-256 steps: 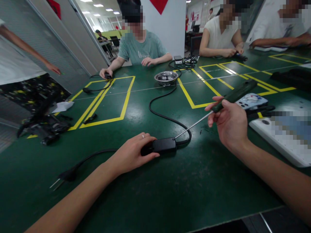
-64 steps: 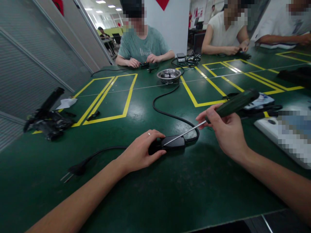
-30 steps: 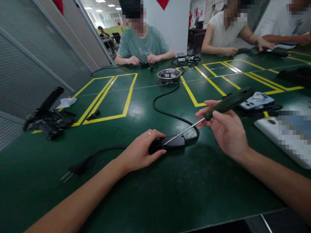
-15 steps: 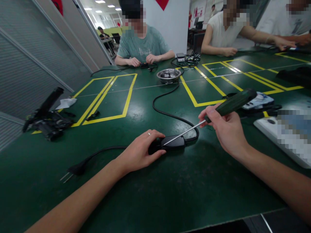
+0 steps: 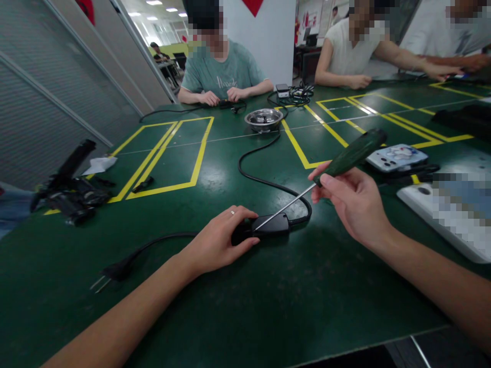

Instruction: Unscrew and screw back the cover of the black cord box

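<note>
My left hand [image 5: 222,237] is closed around the left end of a black inline box on a power cord [image 5: 273,225], pressing it to the green table. From the box one cord runs left to a two-pin plug [image 5: 117,271]; the other loops right, then back toward a steel bowl [image 5: 264,118]. My right hand [image 5: 353,199] grips a screwdriver [image 5: 351,156] by its dark green handle. The shaft slants down to the left, its tip at the box's top beside my left fingers. Exactly what the tip touches is too small to tell.
At the left edge stands a black strapped device [image 5: 72,189] by a white tissue [image 5: 100,165]. A phone [image 5: 397,157] and a white device [image 5: 441,220] lie on the right. A co-worker [image 5: 226,66] sits opposite; beside that person is a coiled cable heap [image 5: 301,94].
The screwdriver's handle has swung a little left and up in my right hand, while its tip stays at the box. My left hand keeps its hold. The whole view has shifted slightly.
</note>
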Available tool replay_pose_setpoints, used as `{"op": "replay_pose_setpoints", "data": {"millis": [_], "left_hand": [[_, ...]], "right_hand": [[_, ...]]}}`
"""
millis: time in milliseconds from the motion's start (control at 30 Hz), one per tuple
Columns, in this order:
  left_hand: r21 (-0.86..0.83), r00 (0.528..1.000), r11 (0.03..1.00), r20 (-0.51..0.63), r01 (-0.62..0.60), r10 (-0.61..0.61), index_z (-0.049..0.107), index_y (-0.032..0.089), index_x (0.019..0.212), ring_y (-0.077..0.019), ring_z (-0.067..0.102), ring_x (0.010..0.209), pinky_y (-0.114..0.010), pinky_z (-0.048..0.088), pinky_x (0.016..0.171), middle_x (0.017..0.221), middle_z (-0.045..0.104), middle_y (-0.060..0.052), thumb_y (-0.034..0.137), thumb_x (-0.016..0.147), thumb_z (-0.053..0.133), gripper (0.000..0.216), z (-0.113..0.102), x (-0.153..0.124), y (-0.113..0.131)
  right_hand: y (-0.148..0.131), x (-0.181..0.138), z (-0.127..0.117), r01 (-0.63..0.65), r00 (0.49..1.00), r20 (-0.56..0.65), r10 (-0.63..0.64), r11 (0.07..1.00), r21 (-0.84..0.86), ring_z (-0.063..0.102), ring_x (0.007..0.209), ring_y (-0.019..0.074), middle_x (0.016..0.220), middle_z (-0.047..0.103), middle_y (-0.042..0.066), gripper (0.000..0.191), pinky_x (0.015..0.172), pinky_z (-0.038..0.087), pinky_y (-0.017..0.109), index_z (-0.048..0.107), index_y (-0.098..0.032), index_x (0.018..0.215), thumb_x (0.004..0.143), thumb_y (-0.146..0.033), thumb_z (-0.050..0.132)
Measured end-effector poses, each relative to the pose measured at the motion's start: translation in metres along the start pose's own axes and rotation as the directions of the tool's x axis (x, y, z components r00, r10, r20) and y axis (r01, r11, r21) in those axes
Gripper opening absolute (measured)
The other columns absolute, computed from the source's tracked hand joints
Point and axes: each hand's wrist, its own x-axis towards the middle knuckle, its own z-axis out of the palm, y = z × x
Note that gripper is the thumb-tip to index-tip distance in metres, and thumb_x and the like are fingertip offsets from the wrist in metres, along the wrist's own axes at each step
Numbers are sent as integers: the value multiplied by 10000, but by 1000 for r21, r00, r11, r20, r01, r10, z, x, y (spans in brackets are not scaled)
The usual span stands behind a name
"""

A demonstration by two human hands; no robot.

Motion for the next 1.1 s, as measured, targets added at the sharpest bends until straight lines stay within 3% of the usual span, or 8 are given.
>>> {"op": "replay_pose_setpoints", "data": {"millis": [200,300,433,600,700,800,967,1100], "left_hand": [[11,1000,1000,11,7,-7,478,234,1238,-215,559,1032,-389,494,896,1179,569,-72,398,901,573,387,-2,1,1],[6,1000,1000,23,3,-3,472,235,1243,-216,559,1037,-393,495,897,1186,567,-77,397,905,568,386,-2,1,1],[2,1000,1000,12,-3,3,473,235,1243,-222,559,1039,-399,497,891,1183,568,-82,391,906,567,383,-3,1,2],[1,1000,1000,17,6,-6,475,233,1244,-219,559,1019,-393,497,881,1166,567,-80,397,902,571,391,-2,1,1],[-4,1000,1000,13,-4,4,469,233,1243,-216,556,1016,-393,492,885,1162,568,-79,392,906,566,385,-2,1,1],[1,1000,1000,10,-5,5,465,237,1240,-213,553,1018,-392,488,887,1165,566,-74,391,908,564,379,-1,1,0],[7,1000,1000,7,4,-4,472,238,1243,-223,560,1001,-392,496,862,1159,566,-84,399,902,567,388,-1,0,0],[5,1000,1000,11,6,-6,472,240,1240,-223,559,1009,-391,499,862,1163,565,-80,402,901,569,388,-1,1,0]], "right_hand": [[0,1,2,54,999,11,-53,991,-122,578,627,99,866,646,2,112,584,516,274,627,-214,799,819,-302,693],[1,-1,1,17,1000,18,-17,1000,-22,593,650,117,887,643,-6,91,606,527,295,605,-256,906,856,-327,631],[2,-2,-2,-36,999,34,34,997,65,616,679,142,931,647,18,210,634,533,333,600,-259,1073,878,-285,528],[3,1,-1,6,999,-43,-8,999,-43,599,656,123,916,642,30,127,592,516,299,654,-206,917,857,-315,624],[6,3,1,31,994,-100,-43,992,-126,579,619,107,865,635,22,177,563,514,281,632,-194,809,825,-363,682],[8,3,0,10,994,-107,-20,996,-92,589,641,114,857,634,10,187,558,520,270,604,-213,831,828,-386,673],[6,1,-4,-51,999,-14,52,997,50,609,668,128,923,650,16,177,602,529,298,595,-239,1028,861,-294,575],[6,2,-3,-16,998,-58,15,1000,-21,590,637,115,890,643,18,110,578,511,284,618,-209,909,842,-295,630]]}}
